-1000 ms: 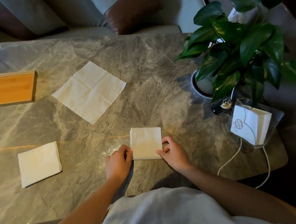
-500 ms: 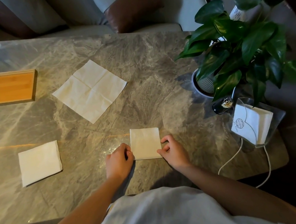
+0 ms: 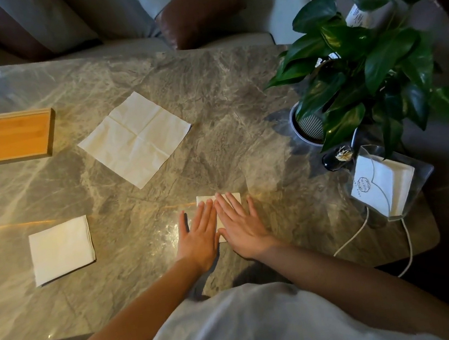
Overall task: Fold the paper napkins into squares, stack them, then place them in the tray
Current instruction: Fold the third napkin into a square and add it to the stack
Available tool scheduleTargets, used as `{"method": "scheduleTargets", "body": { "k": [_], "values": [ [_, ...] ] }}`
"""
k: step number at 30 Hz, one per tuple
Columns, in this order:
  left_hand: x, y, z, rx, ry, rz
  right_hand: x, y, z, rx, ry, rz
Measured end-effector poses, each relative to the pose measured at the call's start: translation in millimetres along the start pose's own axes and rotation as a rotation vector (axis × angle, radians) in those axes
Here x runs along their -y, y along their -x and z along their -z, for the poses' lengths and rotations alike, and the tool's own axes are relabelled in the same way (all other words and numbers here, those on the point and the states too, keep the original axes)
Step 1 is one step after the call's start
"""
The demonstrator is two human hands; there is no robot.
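Note:
A small folded napkin (image 3: 203, 199) lies near the table's front edge, mostly hidden under both palms. My left hand (image 3: 197, 234) and my right hand (image 3: 239, 225) press flat on it side by side, fingers stretched out. Only its far edge and a sliver between the hands show. Another folded square napkin (image 3: 62, 249) rests to the left. An unfolded napkin (image 3: 135, 138) with cross creases lies flat further back. The wooden tray (image 3: 51, 132) sits at the far left, cut off by the frame.
A potted plant (image 3: 359, 72) stands at the right on the marble table (image 3: 236, 97). A clear holder with white napkins (image 3: 385, 185), a small dark jar (image 3: 335, 156) and a white cable (image 3: 355, 238) crowd the right corner. Cushioned seats line the far side.
Both hands have gone from pinching the small napkin's side edges to lying flat on top of it, covering most of it.

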State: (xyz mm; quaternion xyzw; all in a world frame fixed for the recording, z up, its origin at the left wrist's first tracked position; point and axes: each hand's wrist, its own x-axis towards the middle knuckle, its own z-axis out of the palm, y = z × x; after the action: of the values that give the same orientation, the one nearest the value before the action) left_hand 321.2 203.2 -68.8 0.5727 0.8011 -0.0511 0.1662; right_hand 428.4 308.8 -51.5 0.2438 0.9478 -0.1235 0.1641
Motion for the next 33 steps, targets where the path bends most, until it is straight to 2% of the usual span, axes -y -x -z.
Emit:
{"method": "scheduleTargets", "body": {
  "k": [10,19,22,25,28,31,33],
  "values": [
    [33,17,-9,0.055,0.005,0.052,-46,19,-10,0.077,0.035,-0.045],
    [23,18,-1,0.048,0.066,0.098,-45,18,-10,0.094,-0.021,-0.055],
    [7,20,10,-0.045,0.263,0.224,-44,17,-12,0.077,-0.055,-0.064],
    [-6,17,16,-0.072,0.571,0.342,-41,16,-13,0.072,-0.075,-0.083],
    [-7,6,22,-0.015,0.892,0.404,-39,16,-11,0.084,-0.071,-0.096],
    [-1,-2,28,0.075,1.221,0.582,-39,17,-8,0.099,-0.083,-0.094],
    [2,-4,29,0.131,1.276,0.593,-38,17,-7,0.102,-0.101,-0.095]
  ]
}}
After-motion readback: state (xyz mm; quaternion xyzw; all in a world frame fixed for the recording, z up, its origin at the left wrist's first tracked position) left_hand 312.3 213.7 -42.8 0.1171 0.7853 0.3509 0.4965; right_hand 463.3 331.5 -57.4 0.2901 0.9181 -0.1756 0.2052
